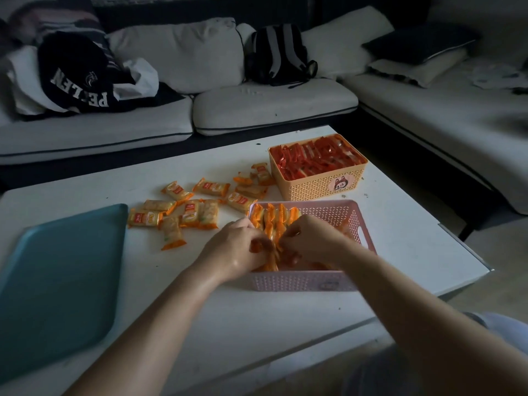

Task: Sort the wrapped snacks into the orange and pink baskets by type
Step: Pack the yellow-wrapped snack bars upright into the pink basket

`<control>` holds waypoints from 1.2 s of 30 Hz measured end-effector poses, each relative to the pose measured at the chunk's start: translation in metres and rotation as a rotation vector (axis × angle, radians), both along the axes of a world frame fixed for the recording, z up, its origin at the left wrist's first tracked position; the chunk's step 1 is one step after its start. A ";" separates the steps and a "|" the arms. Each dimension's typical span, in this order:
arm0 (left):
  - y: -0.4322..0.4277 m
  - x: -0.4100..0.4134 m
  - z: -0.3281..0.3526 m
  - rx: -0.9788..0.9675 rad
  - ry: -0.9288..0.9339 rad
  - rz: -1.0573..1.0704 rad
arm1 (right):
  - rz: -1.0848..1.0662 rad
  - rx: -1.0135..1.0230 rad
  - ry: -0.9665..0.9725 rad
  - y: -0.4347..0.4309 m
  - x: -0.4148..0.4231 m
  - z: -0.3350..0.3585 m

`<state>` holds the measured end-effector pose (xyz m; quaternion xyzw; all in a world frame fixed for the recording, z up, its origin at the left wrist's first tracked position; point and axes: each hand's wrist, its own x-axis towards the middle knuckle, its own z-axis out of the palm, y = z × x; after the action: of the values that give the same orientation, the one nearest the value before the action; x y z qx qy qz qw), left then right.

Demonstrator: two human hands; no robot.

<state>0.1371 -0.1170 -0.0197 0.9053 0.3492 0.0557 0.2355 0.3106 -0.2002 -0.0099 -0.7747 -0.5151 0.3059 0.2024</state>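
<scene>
On the white table (pixel 285 310):
pink basket (pixel 303 281): front right, orange-wrapped snacks (pixel 274 221) standing in a row inside
left hand (pixel 237 247): fingers curled, pinching those packs
right hand (pixel 311 238): same deal
orange basket (pixel 317 184): just behind, full of red packs (pixel 314 155)
loose snacks (pixel 185 210): scattered left of the baskets, beside the teal tray (pixel 57 281)

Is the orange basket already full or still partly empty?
Full: red-wrapped snacks fill the orange basket from wall to wall, up to its rim.

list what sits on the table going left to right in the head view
teal tray → loose orange-wrapped snacks → left hand → right hand, both hands in the pink basket. The orange basket of red-wrapped snacks overlaps the pink one in this order, lying farther back.
</scene>
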 end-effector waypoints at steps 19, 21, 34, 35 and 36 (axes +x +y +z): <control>-0.003 0.014 0.004 0.094 0.085 0.083 | -0.070 -0.042 -0.185 -0.011 0.064 0.004; -0.003 0.015 0.004 0.088 0.082 0.087 | -0.096 -0.072 -0.061 -0.017 0.070 0.014; -0.006 0.014 0.004 0.086 -0.025 0.065 | 0.166 -0.032 -0.338 -0.028 0.004 -0.001; -0.007 0.015 0.004 0.086 -0.080 0.052 | 0.156 -0.004 -0.391 -0.026 -0.003 -0.008; -0.008 0.015 0.003 0.068 -0.127 0.035 | 0.133 0.020 -0.408 -0.023 -0.008 -0.014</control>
<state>0.1522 -0.1250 -0.0164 0.9013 0.3471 0.1288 0.2250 0.3030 -0.2232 -0.0236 -0.7828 -0.5983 0.1504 0.0808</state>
